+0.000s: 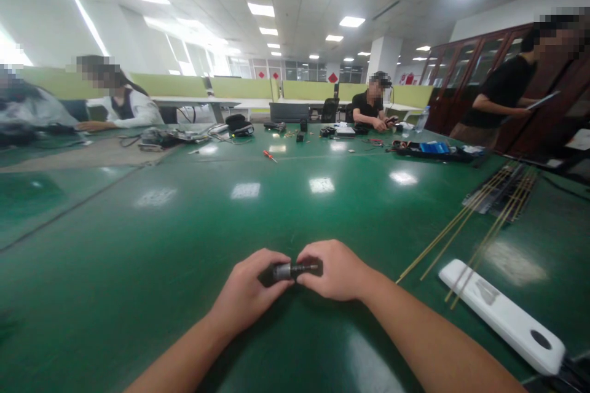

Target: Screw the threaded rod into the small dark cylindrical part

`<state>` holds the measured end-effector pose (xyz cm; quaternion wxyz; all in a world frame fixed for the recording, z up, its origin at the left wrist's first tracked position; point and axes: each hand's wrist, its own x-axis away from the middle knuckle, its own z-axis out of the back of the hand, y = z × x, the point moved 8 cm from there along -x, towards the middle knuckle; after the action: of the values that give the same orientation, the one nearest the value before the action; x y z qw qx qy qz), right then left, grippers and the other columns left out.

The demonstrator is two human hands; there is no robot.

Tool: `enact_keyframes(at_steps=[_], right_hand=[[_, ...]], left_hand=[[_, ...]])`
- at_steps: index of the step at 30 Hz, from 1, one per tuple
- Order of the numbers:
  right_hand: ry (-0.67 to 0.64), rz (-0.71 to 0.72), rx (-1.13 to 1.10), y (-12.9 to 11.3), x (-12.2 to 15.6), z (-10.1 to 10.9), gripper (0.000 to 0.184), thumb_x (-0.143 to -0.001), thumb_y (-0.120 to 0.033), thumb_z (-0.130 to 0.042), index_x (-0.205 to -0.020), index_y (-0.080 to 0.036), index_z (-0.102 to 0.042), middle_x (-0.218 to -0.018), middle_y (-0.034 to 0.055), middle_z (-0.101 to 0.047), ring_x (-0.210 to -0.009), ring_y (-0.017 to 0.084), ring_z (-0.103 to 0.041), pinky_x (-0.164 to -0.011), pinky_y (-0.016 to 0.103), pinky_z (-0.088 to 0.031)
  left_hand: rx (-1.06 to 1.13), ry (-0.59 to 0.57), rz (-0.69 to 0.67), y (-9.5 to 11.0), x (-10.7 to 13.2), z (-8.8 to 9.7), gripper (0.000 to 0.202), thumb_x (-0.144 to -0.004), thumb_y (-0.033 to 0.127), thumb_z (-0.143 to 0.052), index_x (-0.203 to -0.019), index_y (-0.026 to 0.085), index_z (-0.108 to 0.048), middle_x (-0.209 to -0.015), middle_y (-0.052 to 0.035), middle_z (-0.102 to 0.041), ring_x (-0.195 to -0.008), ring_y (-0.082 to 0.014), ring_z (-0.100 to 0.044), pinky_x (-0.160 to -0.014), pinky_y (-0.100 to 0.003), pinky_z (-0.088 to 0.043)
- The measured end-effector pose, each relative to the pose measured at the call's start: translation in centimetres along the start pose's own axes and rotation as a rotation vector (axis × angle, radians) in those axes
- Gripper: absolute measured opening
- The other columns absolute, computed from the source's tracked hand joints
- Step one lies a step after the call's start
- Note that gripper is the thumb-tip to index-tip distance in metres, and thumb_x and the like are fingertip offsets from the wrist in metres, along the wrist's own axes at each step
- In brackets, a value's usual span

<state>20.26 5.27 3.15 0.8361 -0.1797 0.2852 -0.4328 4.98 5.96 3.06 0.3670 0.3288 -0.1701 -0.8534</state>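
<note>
Cylindrical part [291,271], short and dark with a grey metallic band, lies level between our two hands just above the glossy green table [138,270]. Our left hand [249,288] pinches its thicker end, and our right hand [334,270] closes round the slimmer end. Right of the right hand lie thin brass-coloured rods [461,227] and a smooth white oblong bar [502,316].

Head-worn view — forward, downward; close
</note>
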Motion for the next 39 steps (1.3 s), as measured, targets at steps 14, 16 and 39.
enact_keyframes(at_steps=[14, 16, 39], right_hand=[[-0.05, 0.051, 0.002, -0.22, 0.09, -0.64, 0.019, -0.082, -0.031, -0.067, -0.097, -0.021, -0.074, -0.086, 0.0025, -0.073, -0.077, 0.016, -0.065, -0.071, 0.025, -0.045], [-0.057, 0.047, 0.01, -0.23, 0.06, -0.72, 0.02, -0.083, -0.031, -0.067, -0.098, -0.021, -0.074, -0.086, 0.0025, -0.073, -0.077, 0.017, -0.065, -0.07, 0.025, -0.044], [-0.051, 0.005, 0.024, -0.33, -0.27, -0.43, 0.019, -0.091, -0.033, -0.061, -0.098, -0.021, -0.074, -0.088, 0.0033, -0.074, -0.079, 0.017, -0.064, -0.069, 0.026, -0.041]], left_hand=[[0.022, -0.05, 0.035, -0.06, -0.05, -0.85, 0.019, -0.084, 0.03, -0.07, -0.102, 0.026, -0.068, -0.095, -0.0003, -0.071, -0.088, -0.0165, -0.067, -0.08, -0.028, -0.051], [0.018, -0.05, 0.041, -0.03, -0.08, -0.79, 0.019, -0.084, 0.03, -0.07, -0.102, 0.025, -0.068, -0.095, -0.0006, -0.071, -0.088, -0.0168, -0.067, -0.079, -0.028, -0.051], [-0.04, -0.01, 0.063, -0.23, -0.19, -0.19, 0.022, -0.082, 0.033, -0.072, -0.101, 0.025, -0.07, -0.095, -0.0005, -0.074, -0.086, -0.0178, -0.07, -0.077, -0.027, -0.054]])
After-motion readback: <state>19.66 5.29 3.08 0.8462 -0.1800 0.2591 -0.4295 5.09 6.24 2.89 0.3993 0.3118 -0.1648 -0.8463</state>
